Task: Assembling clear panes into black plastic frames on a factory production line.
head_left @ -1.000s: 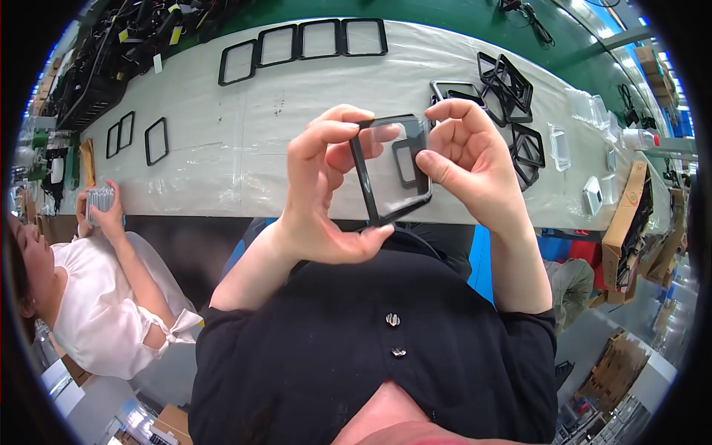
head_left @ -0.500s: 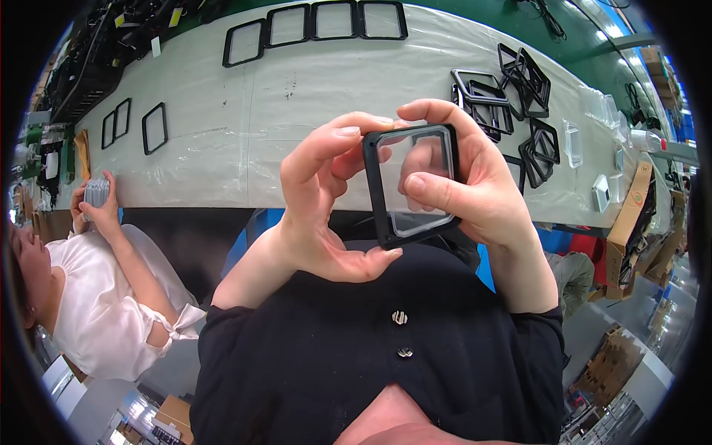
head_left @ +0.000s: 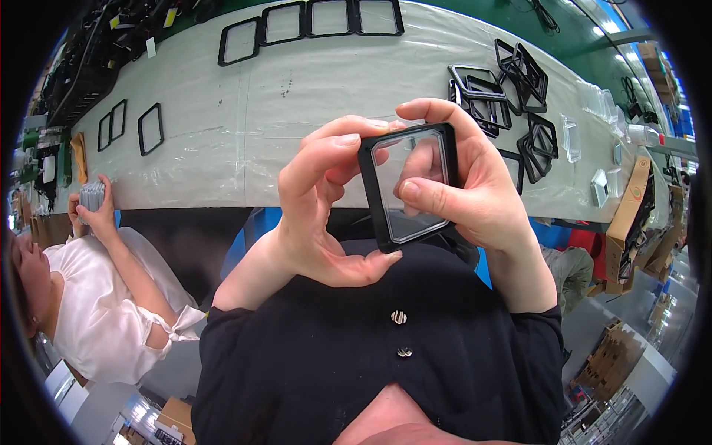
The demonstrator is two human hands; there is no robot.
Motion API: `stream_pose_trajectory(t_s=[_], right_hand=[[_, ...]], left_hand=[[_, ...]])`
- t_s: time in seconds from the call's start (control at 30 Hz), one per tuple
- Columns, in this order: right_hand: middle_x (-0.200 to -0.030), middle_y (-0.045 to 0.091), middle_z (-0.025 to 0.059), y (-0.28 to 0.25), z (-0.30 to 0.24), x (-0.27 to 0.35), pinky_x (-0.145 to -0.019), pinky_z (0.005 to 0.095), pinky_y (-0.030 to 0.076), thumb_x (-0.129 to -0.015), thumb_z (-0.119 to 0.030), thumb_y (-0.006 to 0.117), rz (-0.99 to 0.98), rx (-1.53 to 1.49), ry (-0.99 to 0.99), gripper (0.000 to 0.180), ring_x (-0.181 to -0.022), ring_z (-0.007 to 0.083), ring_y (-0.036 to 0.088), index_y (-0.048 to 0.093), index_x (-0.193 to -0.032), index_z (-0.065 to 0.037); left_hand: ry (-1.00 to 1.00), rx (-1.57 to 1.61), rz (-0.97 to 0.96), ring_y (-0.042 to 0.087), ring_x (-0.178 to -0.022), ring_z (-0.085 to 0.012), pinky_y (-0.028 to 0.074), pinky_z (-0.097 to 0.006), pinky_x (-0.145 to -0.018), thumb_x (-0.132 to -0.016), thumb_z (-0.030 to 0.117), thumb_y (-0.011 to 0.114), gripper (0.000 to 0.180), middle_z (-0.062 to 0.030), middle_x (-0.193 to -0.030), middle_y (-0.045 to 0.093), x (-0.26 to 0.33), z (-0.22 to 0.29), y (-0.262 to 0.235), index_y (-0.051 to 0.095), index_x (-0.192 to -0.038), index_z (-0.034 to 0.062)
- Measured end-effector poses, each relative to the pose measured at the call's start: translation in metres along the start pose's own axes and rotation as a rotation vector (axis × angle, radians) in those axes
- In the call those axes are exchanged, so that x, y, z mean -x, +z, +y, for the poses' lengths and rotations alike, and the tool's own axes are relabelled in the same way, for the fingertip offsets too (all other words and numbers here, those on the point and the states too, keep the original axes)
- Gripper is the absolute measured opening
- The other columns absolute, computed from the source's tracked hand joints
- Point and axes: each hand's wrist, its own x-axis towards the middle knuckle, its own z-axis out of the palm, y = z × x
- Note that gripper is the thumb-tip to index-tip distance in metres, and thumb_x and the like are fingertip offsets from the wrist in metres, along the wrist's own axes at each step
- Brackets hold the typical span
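Between my two hands a black rectangular frame [head_left: 380, 211] with rounded corners is held up in front of my chest, slightly tilted. A clear pane [head_left: 397, 167] lies within its opening, and the right fingers show through it. My left hand [head_left: 319, 200] grips the frame's left side, its fingertips at the upper left corner and its thumb by the lower corner. My right hand [head_left: 478, 185] wraps the right side. Its thumb lies over the pane's front near the right edge, with the other fingers behind and at the top corner.
Several black frames [head_left: 330, 16] line the table's far edge; a few more [head_left: 150, 129] lie at left. A jumbled pile of frames [head_left: 482, 100] sits at right, near clear plastic pieces [head_left: 570, 139] and a cardboard box [head_left: 629, 215]. A co-worker [head_left: 104, 297] at left holds stacked panes [head_left: 92, 196].
The frame has tilted a little in my hands, and the pane appears to sit more evenly inside it. My right thumb has shifted slightly left and down. The co-worker's hands have barely moved.
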Motion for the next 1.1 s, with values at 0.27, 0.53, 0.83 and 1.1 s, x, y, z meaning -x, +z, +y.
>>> stream_pose_trajectory(t_s=[0.27,0.53,0.83,1.1], right_hand=[[-0.076,0.061,0.0017,0.001,0.004,-0.002,-0.064,0.0196,0.047,-0.083,0.001,0.071,0.008,0.125,-0.075,0.062,-0.069,0.0066,0.058,0.037,-0.136,-0.001],[-0.076,0.062,0.0030,0.005,0.008,-0.009,-0.068,0.0229,0.050,-0.082,0.006,0.068,0.002,0.149,-0.060,0.065,-0.071,0.0095,0.060,0.035,-0.138,0.000],[-0.127,0.049,0.0195,-0.012,0.069,-0.044,-0.090,0.0383,0.047,-0.074,-0.017,0.078,0.298,1.261,-0.491,0.080,-0.107,0.0305,0.056,0.036,-0.140,-0.004],[-0.140,0.052,0.0055,-0.020,0.093,-0.039,-0.107,0.0417,0.030,-0.085,-0.036,0.065,-0.055,1.781,-0.562,0.051,-0.136,0.0269,0.038,0.060,-0.127,-0.008]], left_hand=[[-0.029,-0.059,0.002,0.048,-0.126,-0.0352,0.046,-0.041,-0.098,-0.062,0.006,0.083,0.096,-0.0231,-0.136,0.036,0.006,0.000,-0.001,0.028,-0.141,0.0064],[-0.010,-0.403,-0.052,0.051,-0.122,-0.0348,0.046,-0.041,-0.098,-0.056,0.011,0.090,0.109,-0.0203,-0.136,0.038,0.015,-0.001,-0.007,0.026,-0.144,0.0051],[-0.278,-0.625,0.060,0.053,-0.124,-0.0319,0.046,-0.042,-0.099,-0.058,0.018,0.090,0.108,-0.0157,-0.130,0.056,0.048,-0.039,-0.026,0.027,-0.145,0.0053],[-0.475,-0.848,-0.051,0.047,-0.130,-0.0334,0.040,-0.044,-0.105,-0.058,0.023,0.089,0.110,-0.0081,-0.135,0.057,0.058,-0.044,-0.039,0.025,-0.146,0.0050]])
